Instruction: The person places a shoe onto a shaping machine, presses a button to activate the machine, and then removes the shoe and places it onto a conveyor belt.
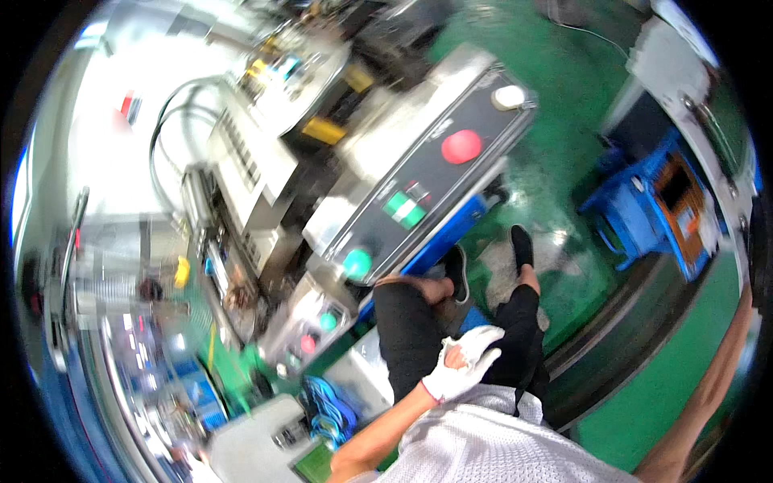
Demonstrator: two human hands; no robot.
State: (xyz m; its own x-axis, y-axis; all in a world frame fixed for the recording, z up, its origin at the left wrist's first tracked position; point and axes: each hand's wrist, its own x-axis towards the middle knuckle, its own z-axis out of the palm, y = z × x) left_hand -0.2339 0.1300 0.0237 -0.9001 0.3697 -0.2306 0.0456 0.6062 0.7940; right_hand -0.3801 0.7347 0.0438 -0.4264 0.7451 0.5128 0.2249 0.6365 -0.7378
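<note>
My left hand (pixel 465 364), in a white glove with a red edge at the wrist, is held in front of my body above my dark shorts. Its fingers are stretched and somewhat apart, and nothing shows in them. Bare skin is visible through the glove on one side. Ahead of that hand lies a slanted control panel (pixel 366 227) with a red mushroom button (pixel 461 146), green buttons and a white one. My right forearm (pixel 699 402) reaches up along the far right rim, beside a pale grey metal edge; the hand at its end is lost in the dark border.
A blue stool-like stand (pixel 636 221) with a brown top is at right on the green floor (pixel 555 105). Machinery with a black hose (pixel 153 133) fills the left. A smaller button box (pixel 310 330) and a coil of blue cable (pixel 328 410) sit at lower left. The picture is blurred.
</note>
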